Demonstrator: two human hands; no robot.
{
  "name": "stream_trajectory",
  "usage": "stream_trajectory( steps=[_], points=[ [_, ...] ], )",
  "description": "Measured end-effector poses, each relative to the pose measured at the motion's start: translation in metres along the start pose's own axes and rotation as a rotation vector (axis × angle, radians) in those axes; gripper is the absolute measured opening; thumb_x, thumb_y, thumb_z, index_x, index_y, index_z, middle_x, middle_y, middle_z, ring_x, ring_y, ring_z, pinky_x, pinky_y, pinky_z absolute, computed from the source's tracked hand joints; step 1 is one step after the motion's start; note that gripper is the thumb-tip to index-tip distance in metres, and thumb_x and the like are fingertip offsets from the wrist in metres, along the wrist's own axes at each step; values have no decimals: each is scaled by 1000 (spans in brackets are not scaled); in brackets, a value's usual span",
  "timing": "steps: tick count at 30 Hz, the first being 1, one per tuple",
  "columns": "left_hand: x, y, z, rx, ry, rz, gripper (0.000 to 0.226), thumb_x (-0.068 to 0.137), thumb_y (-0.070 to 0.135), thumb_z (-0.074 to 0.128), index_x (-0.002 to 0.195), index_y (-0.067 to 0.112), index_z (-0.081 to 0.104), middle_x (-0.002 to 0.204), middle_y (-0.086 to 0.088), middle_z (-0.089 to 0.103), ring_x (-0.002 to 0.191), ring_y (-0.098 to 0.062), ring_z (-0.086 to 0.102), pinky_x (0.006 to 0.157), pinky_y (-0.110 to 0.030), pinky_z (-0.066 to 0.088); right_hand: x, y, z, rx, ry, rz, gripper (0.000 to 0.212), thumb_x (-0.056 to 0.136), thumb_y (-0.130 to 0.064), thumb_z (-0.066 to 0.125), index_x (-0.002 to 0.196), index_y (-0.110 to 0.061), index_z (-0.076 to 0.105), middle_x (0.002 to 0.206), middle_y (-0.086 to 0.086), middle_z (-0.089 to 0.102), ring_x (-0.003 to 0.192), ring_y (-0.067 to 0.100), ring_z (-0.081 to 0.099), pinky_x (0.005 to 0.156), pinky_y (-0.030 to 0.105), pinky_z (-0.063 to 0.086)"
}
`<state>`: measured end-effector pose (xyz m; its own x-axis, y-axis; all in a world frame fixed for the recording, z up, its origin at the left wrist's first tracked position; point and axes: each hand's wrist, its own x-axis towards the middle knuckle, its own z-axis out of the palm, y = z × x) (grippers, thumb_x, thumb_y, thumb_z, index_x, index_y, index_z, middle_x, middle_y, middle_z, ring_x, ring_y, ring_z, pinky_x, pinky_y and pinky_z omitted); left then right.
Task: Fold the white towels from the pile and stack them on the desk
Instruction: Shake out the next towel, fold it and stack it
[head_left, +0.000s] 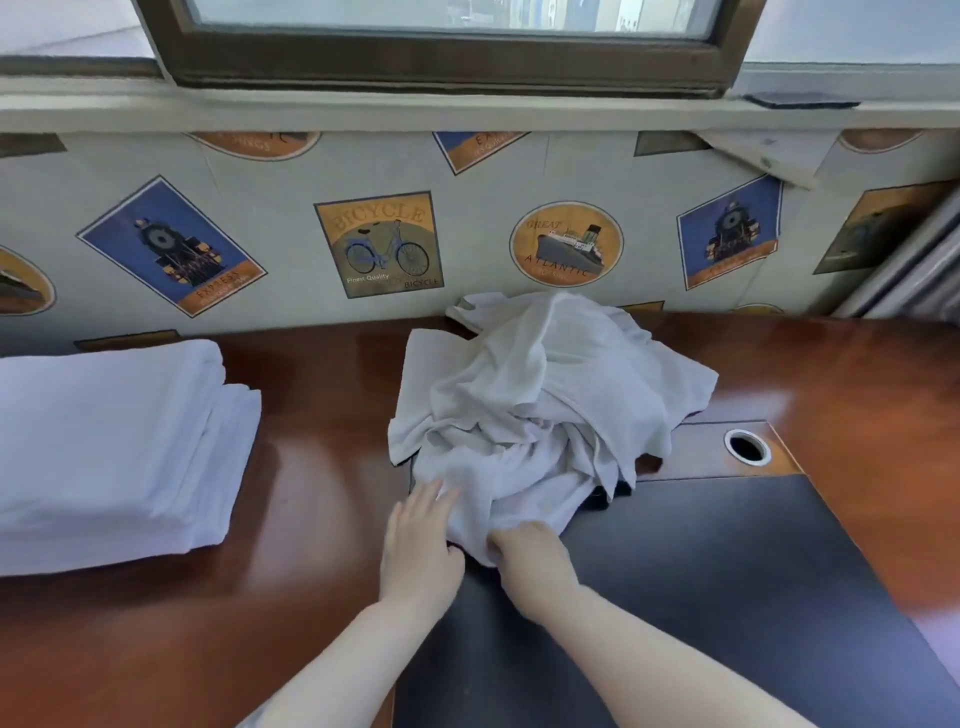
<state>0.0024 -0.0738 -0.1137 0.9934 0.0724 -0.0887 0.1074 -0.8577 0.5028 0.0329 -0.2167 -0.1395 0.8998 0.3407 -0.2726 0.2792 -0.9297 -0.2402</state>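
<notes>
A crumpled pile of white towels (545, 405) lies in the middle of the brown desk (322, 395), against the wall. At the pile's near edge, my left hand (421, 545) lies with straight fingers on the cloth. My right hand (535, 561) is just right of it, its fingers curled into the towel's near edge and partly hidden by the fabric. A stack of folded white towels (109, 447) sits on the desk at the far left.
A black mat (701, 597) covers the near right part of the desk. A round cable hole (748, 447) is set in the desk right of the pile. A wall with picture wallpaper and a window sill rise behind the desk.
</notes>
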Motion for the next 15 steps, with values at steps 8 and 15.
stream_trajectory(
  steps=[8,15],
  points=[
    [-31,11,50,-19,-420,-102,60,96,25,44,148,48,25,160,21,-13,148,-14,-18,119,-51,6,-44,40,-8,282,-453,3,19,82,-27,40,66,-19,47,65,0,49,76,21,49,57,27,32],
    [-3,64,68,104,-152,-138,54,92,23,43,144,34,33,161,8,8,147,-21,10,115,-39,24,37,74,-95,527,335,71,45,89,-11,45,131,-25,49,127,-2,48,107,19,52,75,30,43]
  ],
)
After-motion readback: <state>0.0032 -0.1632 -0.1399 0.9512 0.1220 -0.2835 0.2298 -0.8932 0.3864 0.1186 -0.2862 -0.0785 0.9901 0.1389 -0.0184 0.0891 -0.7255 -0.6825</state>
